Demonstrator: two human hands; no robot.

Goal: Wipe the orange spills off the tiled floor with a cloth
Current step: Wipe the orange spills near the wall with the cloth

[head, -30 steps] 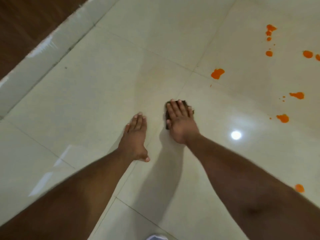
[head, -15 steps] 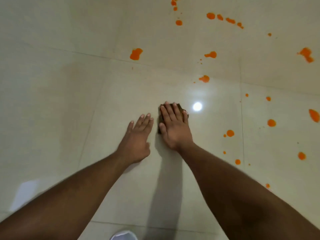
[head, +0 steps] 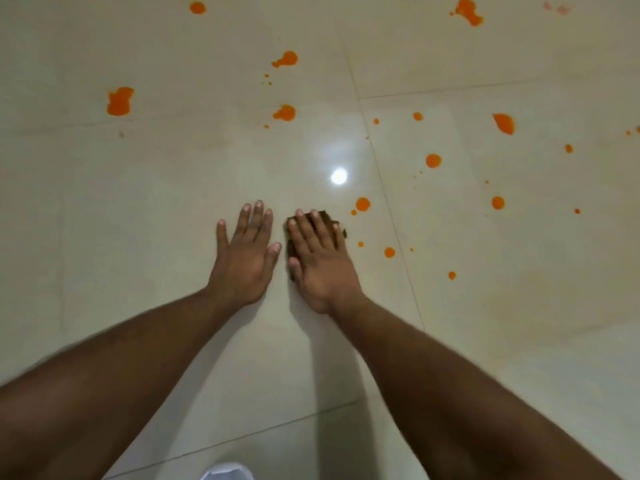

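My right hand point(head: 320, 259) lies flat with straight fingers on a dark brown cloth point(head: 325, 216), pressing it to the glossy cream tiled floor point(head: 138, 209); only the cloth's edges show around the fingers. My left hand point(head: 246, 252) rests flat on the bare tile just left of it, fingers spread. Several orange spills dot the floor ahead and to the right: the nearest round drop point(head: 362, 204) sits just right of the cloth, smaller drops point(head: 389, 252) lie beside my right hand, and larger splashes point(head: 119, 101) lie further off.
Grout lines cross the floor, one running past the right of the cloth point(head: 391, 216). A ceiling light reflects as a bright spot point(head: 338, 176) just beyond my hands. A white object point(head: 227, 472) shows at the bottom edge.
The view has swung to the right, away from the wall, and the spills now lie closer around my hands. My left hand has spread flatter beside the cloth, which stays under my right hand.
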